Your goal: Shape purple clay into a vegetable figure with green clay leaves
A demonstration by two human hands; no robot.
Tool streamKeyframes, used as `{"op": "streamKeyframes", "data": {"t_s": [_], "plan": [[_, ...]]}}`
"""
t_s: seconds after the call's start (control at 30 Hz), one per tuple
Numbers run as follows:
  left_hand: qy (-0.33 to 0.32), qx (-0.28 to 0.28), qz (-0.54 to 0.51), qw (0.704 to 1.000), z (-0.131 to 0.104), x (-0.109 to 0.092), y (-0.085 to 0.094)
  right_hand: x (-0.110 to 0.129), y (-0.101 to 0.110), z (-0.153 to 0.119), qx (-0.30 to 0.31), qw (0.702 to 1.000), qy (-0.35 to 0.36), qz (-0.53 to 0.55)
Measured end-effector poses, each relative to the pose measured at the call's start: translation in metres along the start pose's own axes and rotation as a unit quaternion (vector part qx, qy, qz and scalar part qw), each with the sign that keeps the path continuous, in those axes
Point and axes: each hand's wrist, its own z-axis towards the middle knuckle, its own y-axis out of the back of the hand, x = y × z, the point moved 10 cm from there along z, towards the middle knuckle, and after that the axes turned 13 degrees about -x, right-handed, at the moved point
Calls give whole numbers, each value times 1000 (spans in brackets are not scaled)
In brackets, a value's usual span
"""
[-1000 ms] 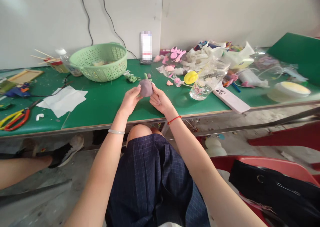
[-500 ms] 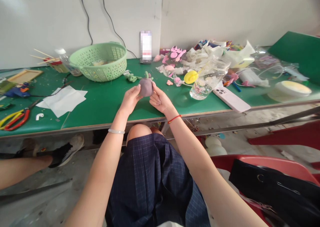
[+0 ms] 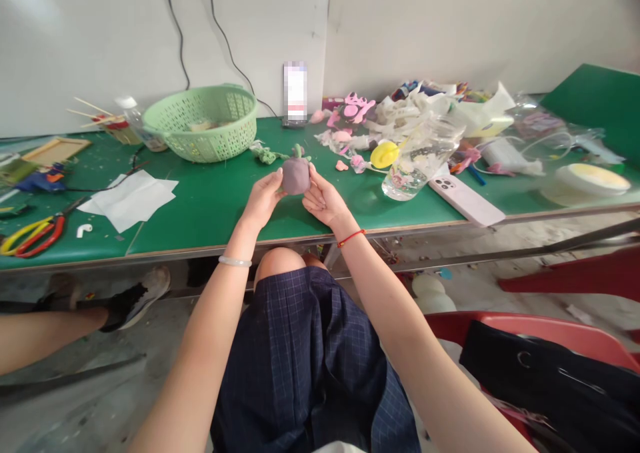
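Note:
Between my two hands is a rounded purple-grey clay figure [image 3: 297, 176] with a small green sprout on top, held above the green table [image 3: 225, 206]. My left hand [image 3: 266, 196] presses its left side with thumb and fingers. On the other side my right hand [image 3: 323, 198] grips it, thumb against the edge and the other fingers curled below. Behind the figure lies a lump of green clay [image 3: 267, 153]. A phone [image 3: 295, 93] with a lit, blurred screen leans upright against the wall.
A green basket [image 3: 200, 123] stands at the back left, near white paper [image 3: 133, 200] and red-and-yellow pliers [image 3: 35, 234]. To the right are a clear cup of water [image 3: 415, 166], a pink phone [image 3: 467, 198] and a white tub [image 3: 585, 183]. Another person's leg [image 3: 55, 330] shows below left.
The whole view has shifted slightly, so things sit a little farther right. Both hands keep the same hold on the clay figure.

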Motion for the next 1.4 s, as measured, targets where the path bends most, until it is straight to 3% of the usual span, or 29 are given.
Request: {"op": "streamKeyframes", "data": {"t_s": [0.27,0.5,0.73,0.97,1.4], "plan": [[14,1,-4,1000,1,3,2,0,-3,-2,13,1000,-1,22],[14,-1,-14,1000,-1,-1,1,-3,-9,-5,26,999,20,-40],[10,-42,-40,998,-3,-10,2,-2,-14,-9,45,996,33,-66],[12,-47,-34,998,-2,-8,3,-3,-16,-10,58,995,29,-81],[22,-48,-34,998,1,-2,7,-2,-11,-7,32,996,32,-79]]}}
